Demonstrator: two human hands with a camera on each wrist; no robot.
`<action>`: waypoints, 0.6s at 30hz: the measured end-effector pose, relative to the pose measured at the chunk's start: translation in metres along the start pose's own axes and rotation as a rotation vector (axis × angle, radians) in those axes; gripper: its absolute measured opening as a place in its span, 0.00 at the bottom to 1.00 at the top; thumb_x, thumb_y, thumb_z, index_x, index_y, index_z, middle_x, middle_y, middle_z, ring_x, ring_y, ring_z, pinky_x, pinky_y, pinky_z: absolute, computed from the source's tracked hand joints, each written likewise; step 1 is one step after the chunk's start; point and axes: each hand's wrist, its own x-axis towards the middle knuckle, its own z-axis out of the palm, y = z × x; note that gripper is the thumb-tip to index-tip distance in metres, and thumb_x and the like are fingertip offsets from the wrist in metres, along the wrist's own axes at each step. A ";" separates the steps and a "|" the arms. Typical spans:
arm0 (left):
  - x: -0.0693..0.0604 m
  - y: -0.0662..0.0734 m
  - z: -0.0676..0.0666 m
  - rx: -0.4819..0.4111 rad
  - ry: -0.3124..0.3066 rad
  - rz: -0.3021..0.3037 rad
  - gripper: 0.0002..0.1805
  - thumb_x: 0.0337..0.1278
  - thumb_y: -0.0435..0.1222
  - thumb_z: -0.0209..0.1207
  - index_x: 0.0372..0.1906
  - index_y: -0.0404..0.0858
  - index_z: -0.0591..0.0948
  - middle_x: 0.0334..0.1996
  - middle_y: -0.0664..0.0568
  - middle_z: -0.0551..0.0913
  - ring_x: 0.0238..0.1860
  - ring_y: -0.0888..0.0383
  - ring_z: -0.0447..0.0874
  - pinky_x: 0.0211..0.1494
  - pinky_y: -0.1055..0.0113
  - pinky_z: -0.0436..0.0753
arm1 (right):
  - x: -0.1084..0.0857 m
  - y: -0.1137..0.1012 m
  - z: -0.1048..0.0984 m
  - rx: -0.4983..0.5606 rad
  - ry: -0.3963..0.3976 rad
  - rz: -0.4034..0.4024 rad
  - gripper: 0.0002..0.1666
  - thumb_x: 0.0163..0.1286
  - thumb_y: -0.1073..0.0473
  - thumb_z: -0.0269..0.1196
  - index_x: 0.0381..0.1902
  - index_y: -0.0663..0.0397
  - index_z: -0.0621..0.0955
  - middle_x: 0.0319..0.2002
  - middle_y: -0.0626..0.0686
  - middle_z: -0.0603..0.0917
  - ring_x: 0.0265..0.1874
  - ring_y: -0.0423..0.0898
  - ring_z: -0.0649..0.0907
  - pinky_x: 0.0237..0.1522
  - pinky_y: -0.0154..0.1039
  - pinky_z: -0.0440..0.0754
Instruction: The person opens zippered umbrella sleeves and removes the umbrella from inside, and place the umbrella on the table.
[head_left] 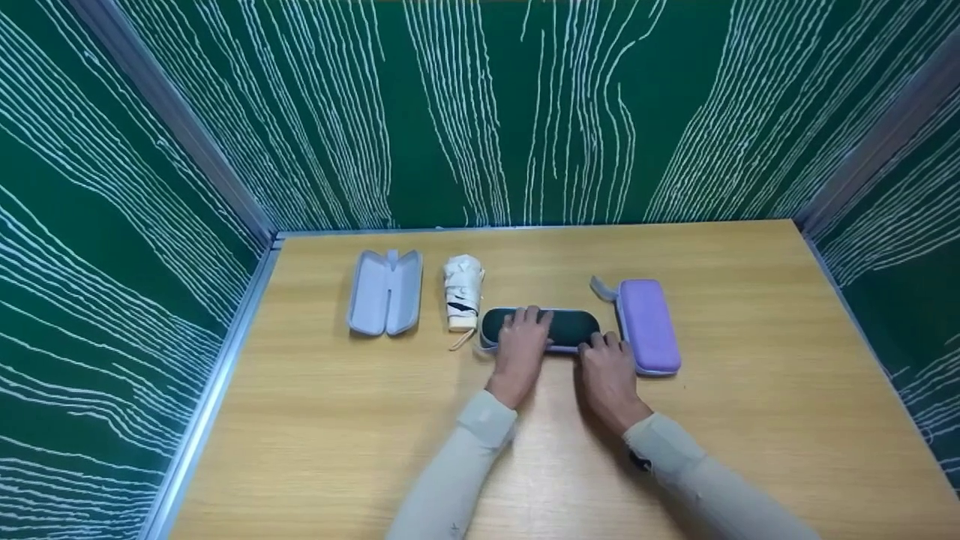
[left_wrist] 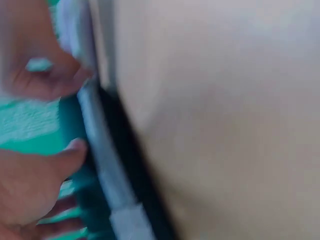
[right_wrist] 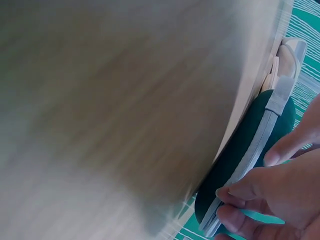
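At the near edge of the view, two pale sleeves reach over the wooden surface, with a dark band at the right cuff. Beyond them, the left hand rests on top of a dark green case lying crosswise near the middle of the surface, its fingers spread and extended, gripping nothing. The right hand is mostly closed, thumb and forefinger pinching at the pale zip along the case's near side, by its right end. Just right of it lies a purple case, a grey strap sticking out at its far left corner. Beyond the green case's left end is a white folded umbrella, its handle toward the person. Farther left, a pale grey case lies opened, its two halves side by side. Behind stand green walls streaked with wavy white lines.
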 end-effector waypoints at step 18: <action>-0.004 -0.026 -0.002 -0.061 -0.031 0.007 0.25 0.67 0.51 0.65 0.67 0.57 0.83 0.59 0.50 0.82 0.60 0.49 0.82 0.64 0.55 0.82 | 0.002 -0.014 0.004 -0.031 0.037 -0.002 0.07 0.65 0.73 0.66 0.34 0.63 0.90 0.35 0.64 0.84 0.38 0.62 0.83 0.38 0.55 0.83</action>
